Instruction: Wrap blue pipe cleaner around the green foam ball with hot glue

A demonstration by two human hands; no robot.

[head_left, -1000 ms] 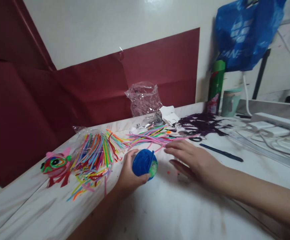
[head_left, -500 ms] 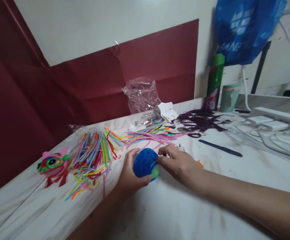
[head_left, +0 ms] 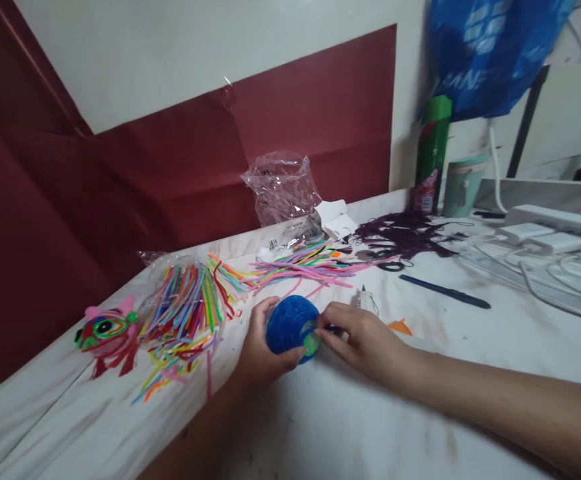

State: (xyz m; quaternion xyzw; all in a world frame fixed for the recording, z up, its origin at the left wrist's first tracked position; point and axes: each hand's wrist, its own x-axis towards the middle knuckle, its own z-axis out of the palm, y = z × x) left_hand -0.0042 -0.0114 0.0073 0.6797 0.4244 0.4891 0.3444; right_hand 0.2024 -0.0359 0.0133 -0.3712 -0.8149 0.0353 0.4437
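Observation:
A round blue ball (head_left: pixel 290 327), its surface covered in fine curved strands, is held just above the white table, though contact with the tabletop is hard to tell. My left hand (head_left: pixel 261 347) wraps its left side and underside, thumb across the front. A light green patch (head_left: pixel 311 343) shows at its right. My right hand (head_left: pixel 353 333) touches the ball's right edge, thumb and fingertips pinched on a thin dark strand (head_left: pixel 333 329) whose kind I cannot make out. Behind that hand lie a white-bodied tool with a dark tip (head_left: pixel 364 298) and an orange piece (head_left: pixel 400 326).
Bundled colourful fuzzy sticks (head_left: pixel 185 297) lie left, beside a red-and-green animal figure (head_left: pixel 107 333). More loose sticks (head_left: pixel 295 270), a clear plastic bag (head_left: pixel 283 187) and purple threads (head_left: pixel 400 233) lie behind. A dark blue flat stick (head_left: pixel 445 291) and a white power strip (head_left: pixel 545 223) are right.
My right hand has turned and shifted slightly right and down, and the white-bodied tool behind it shows more. The left hand keeps its hold on the ball. The view tilted slightly.

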